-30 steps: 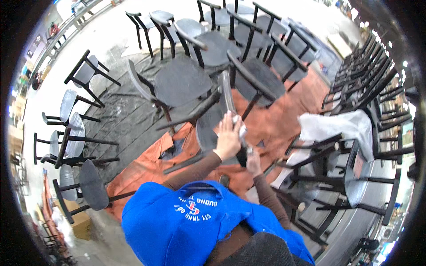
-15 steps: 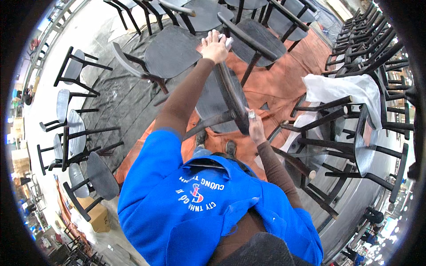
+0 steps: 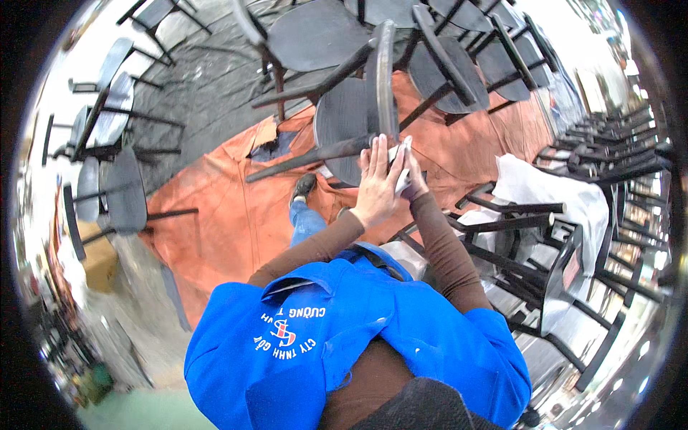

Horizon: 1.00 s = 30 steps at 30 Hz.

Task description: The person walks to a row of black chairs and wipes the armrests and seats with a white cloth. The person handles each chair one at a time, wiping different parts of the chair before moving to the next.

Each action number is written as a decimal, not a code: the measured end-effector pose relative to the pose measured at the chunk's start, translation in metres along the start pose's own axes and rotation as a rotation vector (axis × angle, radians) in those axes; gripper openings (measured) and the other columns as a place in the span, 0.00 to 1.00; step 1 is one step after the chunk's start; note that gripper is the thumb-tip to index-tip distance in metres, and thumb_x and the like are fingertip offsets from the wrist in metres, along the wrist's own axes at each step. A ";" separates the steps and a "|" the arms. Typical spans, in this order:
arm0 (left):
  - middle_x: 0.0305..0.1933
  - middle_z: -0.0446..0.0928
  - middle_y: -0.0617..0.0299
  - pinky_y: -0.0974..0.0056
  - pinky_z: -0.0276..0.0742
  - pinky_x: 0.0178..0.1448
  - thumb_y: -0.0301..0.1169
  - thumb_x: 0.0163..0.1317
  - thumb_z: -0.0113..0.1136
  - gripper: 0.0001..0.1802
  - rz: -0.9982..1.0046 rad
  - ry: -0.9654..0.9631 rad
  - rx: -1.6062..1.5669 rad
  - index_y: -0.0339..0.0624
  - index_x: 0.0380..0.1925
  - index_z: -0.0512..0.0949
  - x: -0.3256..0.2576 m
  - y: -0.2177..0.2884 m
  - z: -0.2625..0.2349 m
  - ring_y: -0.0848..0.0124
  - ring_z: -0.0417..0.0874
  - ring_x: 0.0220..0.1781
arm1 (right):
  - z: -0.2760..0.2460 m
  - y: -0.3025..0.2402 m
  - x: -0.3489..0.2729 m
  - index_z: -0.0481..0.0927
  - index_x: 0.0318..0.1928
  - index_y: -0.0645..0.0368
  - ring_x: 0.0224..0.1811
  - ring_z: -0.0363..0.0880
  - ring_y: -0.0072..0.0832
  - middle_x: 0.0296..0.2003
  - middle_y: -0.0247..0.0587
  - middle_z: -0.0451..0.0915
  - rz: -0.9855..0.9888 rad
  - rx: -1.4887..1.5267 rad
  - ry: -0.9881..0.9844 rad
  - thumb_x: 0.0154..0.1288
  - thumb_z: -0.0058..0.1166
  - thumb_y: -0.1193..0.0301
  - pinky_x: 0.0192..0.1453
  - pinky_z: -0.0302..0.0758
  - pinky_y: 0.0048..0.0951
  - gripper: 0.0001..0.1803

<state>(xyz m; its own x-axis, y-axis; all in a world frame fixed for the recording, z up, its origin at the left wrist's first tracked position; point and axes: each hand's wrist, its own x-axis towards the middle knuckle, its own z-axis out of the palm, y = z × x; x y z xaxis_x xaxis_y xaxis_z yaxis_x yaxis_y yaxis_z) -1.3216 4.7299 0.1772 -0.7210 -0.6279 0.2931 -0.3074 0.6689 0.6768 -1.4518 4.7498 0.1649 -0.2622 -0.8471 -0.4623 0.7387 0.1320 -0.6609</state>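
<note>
A dark wooden chair (image 3: pixel 344 122) lies tipped over in front of me on an orange tarp (image 3: pixel 236 208), its curved back rail (image 3: pixel 385 79) pointing up. My left hand (image 3: pixel 376 179) rests flat against the lower end of that rail, fingers straight and apart, touching a small white pad (image 3: pixel 403 154). My right hand (image 3: pixel 414 183) is pressed close beside it and grips the white pad from the right. Both brown sleeves reach up from my blue vest (image 3: pixel 344 344). My shoe (image 3: pixel 304 188) stands on the tarp under the chair.
More dark chairs (image 3: pixel 459 64) crowd the top. Stacked chairs (image 3: pixel 609 165) fill the right side, some under a white sheet (image 3: pixel 545 193). Other chairs (image 3: pixel 107 179) stand at the left near a cardboard box (image 3: pixel 97 261).
My left arm, stretched out to the far end of the chair's back rail half a second ago, has drawn back to beside my right hand. The view has tilted further down.
</note>
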 end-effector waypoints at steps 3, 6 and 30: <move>0.71 0.40 0.34 0.42 0.40 0.71 0.22 0.51 0.53 0.39 -0.003 0.097 -0.034 0.36 0.66 0.54 -0.007 0.000 0.009 0.42 0.40 0.74 | 0.009 -0.016 0.027 0.71 0.52 0.64 0.45 0.78 0.33 0.47 0.46 0.76 0.192 -0.137 -0.076 0.68 0.33 0.41 0.50 0.76 0.34 0.36; 0.71 0.42 0.34 0.46 0.46 0.71 0.17 0.50 0.51 0.40 0.035 0.278 -0.271 0.36 0.66 0.54 -0.018 0.005 0.016 0.42 0.44 0.73 | 0.016 -0.020 0.045 0.71 0.53 0.65 0.45 0.78 0.31 0.45 0.44 0.77 -0.056 -0.345 -0.114 0.71 0.32 0.47 0.49 0.76 0.30 0.32; 0.65 0.58 0.35 0.56 0.57 0.70 0.12 0.48 0.48 0.36 -0.198 0.290 -0.341 0.28 0.62 0.59 -0.041 0.020 0.008 0.49 0.56 0.70 | 0.021 -0.017 0.039 0.72 0.50 0.62 0.37 0.76 0.23 0.38 0.37 0.77 -0.174 -0.485 -0.040 0.73 0.37 0.55 0.43 0.75 0.26 0.22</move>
<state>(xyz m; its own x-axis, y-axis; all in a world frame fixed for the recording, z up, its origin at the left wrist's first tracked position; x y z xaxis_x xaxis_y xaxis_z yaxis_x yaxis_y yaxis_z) -1.3027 4.7721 0.1735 -0.4514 -0.8473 0.2798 -0.1654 0.3875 0.9069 -1.4616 4.7036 0.1707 -0.3251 -0.8954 -0.3043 0.3109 0.2027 -0.9286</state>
